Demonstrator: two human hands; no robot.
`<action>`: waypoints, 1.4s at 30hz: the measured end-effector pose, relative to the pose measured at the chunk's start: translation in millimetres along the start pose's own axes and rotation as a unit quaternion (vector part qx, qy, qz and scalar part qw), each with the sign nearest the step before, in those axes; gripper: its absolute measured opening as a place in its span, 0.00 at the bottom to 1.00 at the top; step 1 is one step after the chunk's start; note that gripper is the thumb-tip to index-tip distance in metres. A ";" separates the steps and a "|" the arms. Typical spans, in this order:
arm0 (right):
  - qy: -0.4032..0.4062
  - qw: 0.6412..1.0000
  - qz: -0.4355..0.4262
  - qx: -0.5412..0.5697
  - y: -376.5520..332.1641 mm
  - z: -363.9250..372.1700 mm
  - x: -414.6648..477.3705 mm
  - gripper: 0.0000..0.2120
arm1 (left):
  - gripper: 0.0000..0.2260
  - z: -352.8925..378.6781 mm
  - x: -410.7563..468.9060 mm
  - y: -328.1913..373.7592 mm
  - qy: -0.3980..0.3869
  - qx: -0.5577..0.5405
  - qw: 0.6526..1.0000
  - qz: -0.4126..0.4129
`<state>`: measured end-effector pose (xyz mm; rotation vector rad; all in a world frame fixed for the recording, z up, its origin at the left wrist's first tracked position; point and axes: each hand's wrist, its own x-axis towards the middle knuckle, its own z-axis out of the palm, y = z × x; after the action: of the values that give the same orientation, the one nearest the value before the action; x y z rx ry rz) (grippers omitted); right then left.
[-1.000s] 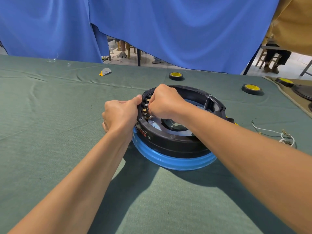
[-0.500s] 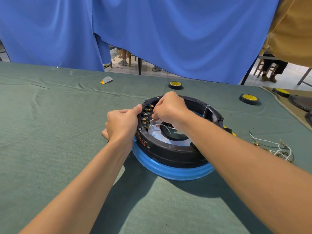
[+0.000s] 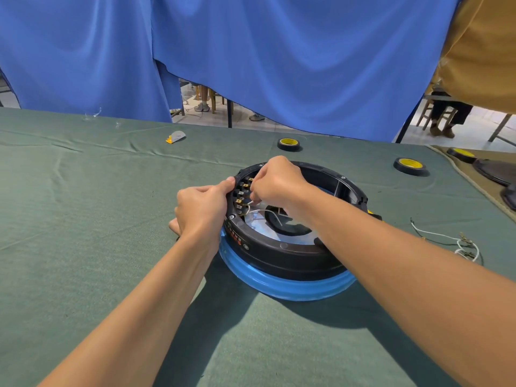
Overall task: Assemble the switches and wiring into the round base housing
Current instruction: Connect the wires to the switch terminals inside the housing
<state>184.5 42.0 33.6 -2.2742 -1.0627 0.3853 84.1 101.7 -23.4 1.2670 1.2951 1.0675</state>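
Set mid-tabletop [image 3: 83, 219]: round black housing [image 3: 293, 255], hard glossy plastic, on a blue ring [image 3: 279, 286]. Braced at the rim by left hand [image 3: 201, 208], thumb on top, fingers curled round the outside. Pinched in right hand [image 3: 279, 182], fingers curled — thin springy white wire [image 3: 262, 211], beside the switches [image 3: 241, 191] inside the wall. Could slip off a small flat brass tab or land on the wrong one — tabs crowded, view blocked by knuckles. Spare wires [image 3: 458, 244] loose near the right edge.
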 end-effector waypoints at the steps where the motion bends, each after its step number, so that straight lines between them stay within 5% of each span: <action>1: 0.001 0.999 -0.038 -0.025 2.4 -2.7 -4.9 0.07 | 0.15 0.2 0.2 -0.5 0.004 0.002 1.000 0.002; 5: 0.003 0.979 -0.166 -0.116 11.6 -11.0 -23.4 0.07 | 0.15 1.7 1.1 -1.5 0.008 0.010 1.000 0.017; 12: -0.029 0.962 -0.233 -0.142 13.6 -4.1 -29.4 0.05 | 0.15 1.2 -0.5 -0.9 0.014 0.011 0.999 0.029; 25: -0.082 0.954 -0.258 -0.127 17.3 -9.2 -21.2 0.06 | 0.13 0.3 -4.9 2.4 0.009 0.013 0.999 0.040; 37: -0.170 0.951 -0.249 -0.073 16.5 -21.1 -13.0 0.06 | 0.15 -3.4 -3.3 7.3 -0.073 -0.069 0.995 -0.012; 42: -0.160 0.941 -0.266 -0.138 10.3 -21.8 -15.6 0.05 | 0.13 -2.3 -5.1 8.4 -0.067 -0.069 0.995 -0.010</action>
<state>191.2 16.3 44.5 -2.0735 -1.9425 0.4027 82.7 97.3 -14.4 1.1976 1.1118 1.0225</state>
